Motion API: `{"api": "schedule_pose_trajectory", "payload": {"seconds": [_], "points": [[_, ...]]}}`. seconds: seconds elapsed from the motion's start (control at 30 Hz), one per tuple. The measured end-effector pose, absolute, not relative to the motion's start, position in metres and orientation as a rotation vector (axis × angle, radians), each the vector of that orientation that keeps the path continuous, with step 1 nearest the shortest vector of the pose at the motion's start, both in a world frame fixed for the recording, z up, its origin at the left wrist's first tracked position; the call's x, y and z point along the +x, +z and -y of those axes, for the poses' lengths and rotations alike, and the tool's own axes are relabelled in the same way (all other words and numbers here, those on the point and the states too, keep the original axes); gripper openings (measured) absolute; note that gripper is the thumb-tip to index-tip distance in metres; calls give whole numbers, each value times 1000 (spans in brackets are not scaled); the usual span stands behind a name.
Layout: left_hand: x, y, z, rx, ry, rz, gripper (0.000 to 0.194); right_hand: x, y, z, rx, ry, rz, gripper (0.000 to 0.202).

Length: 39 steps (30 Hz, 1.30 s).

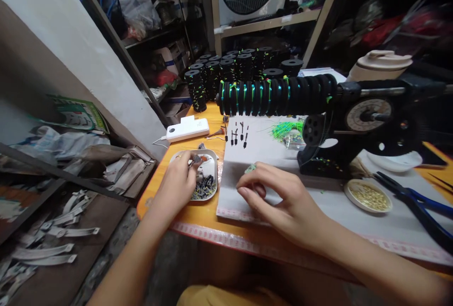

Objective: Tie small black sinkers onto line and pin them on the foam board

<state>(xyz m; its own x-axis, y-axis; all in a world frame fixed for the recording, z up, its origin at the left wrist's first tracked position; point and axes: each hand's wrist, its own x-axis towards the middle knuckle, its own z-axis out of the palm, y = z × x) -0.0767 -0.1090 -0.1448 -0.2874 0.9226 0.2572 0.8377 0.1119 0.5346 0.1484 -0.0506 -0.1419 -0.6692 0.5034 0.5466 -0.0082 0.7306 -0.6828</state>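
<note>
My left hand (180,178) reaches over a small white tray (214,181), its fingertips closed together inside the rim. A grey patch or lump shows at the fingertips; what they pinch, if anything, is unclear. Small dark tube-like pieces (204,189) fill the tray's near part. Above the white work sheet (235,197) my right hand (279,190) is curled, thumb and index tips together. Something pale green (250,168) sits by its fingers, perhaps wrapped on one. Several small black parts (239,135) lie on the sheet beyond it.
A black machine (329,126) carries a ribbed spool stack (276,96) wound with green strands. Behind stand several black spools (212,74). A dish of gold bits (368,196), blue-handled pliers (414,197), a green strand bundle (286,130) and a white power bank (187,129) lie around.
</note>
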Motion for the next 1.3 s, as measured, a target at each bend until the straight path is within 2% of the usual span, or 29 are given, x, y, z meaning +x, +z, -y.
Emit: {"api": "schedule_pose_trajectory", "payload": {"seconds": [0.1,0.27,0.43,0.7,0.93,1.3], "points": [[-51,-143,131,1645,1144,-2098,11,148,-141,53,-411,883,2139,8],[-4,-160,157,987,1535,-1533,17,146,-143,61,-367,916,2052,9],[21,-177,161,785,1723,-1392,14,146,-145,64,-391,916,2002,10],[33,-176,166,1167,1779,-1785,3,147,-139,67,-374,915,2025,8],[36,-181,168,661,1865,-1345,21,150,-141,63,-303,955,2116,9],[18,-172,183,676,1770,-1344,22,157,-142,48,-281,822,2276,17]]}}
